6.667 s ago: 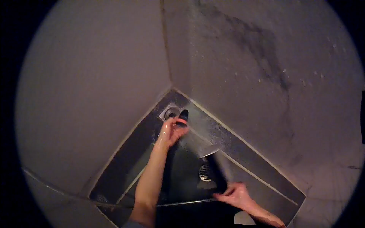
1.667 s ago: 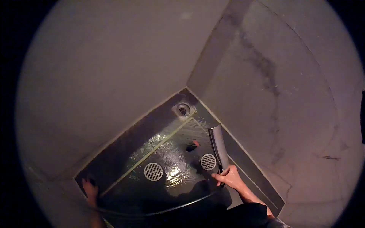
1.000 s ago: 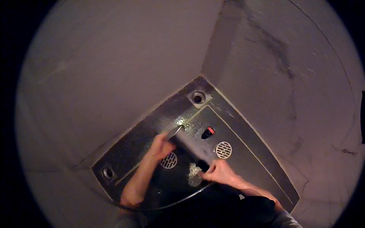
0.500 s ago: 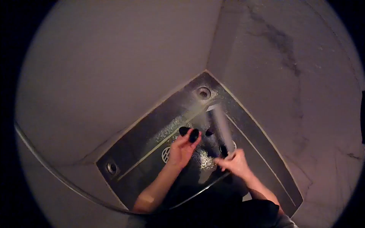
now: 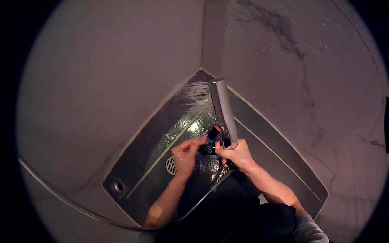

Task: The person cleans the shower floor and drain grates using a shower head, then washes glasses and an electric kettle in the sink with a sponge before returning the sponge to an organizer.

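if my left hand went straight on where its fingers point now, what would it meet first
Most likely the black piece at the fingers of the right hand, just beside the tips of the left hand. The black-and-red piece lies close to that line too, and one view leaves depth unclear.

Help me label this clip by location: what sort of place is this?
Most likely a shower area: a metal hand shower is spraying water, a hose curves across the view, and a round slotted drain cover is set in the wet, dark floor.
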`<action>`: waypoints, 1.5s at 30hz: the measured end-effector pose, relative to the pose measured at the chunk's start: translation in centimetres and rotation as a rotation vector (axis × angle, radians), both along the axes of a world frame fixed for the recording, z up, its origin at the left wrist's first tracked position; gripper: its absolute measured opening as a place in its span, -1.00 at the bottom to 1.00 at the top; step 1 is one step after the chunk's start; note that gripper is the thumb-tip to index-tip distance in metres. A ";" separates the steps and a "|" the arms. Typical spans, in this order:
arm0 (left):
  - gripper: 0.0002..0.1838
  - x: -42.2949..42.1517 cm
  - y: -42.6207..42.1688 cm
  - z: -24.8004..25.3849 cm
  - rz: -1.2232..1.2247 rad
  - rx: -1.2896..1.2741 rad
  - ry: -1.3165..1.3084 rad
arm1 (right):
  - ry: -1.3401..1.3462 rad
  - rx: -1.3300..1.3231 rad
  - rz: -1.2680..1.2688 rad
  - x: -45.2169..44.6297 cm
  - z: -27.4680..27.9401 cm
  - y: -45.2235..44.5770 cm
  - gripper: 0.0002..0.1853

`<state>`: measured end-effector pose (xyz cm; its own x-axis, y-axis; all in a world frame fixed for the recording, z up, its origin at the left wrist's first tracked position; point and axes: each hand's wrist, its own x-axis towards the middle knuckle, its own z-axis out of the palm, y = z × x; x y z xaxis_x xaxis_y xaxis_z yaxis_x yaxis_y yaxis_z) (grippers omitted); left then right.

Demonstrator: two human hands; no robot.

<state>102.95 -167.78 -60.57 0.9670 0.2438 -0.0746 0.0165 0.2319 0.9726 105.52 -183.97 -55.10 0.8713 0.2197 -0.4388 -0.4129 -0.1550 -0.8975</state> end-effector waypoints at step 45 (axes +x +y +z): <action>-0.53 0.6 -1.9 -10.8 -0.285 0.429 0.031 | 0.495 0.153 -1.252 -20.6 -8.8 -26.8 -0.85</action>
<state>103.51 -169.67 -71.34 0.9984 -0.0142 -0.0550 0.0510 -0.2054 0.9774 84.92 -210.78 -63.92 0.2798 -0.5235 -0.8047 -0.4840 0.6470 -0.5892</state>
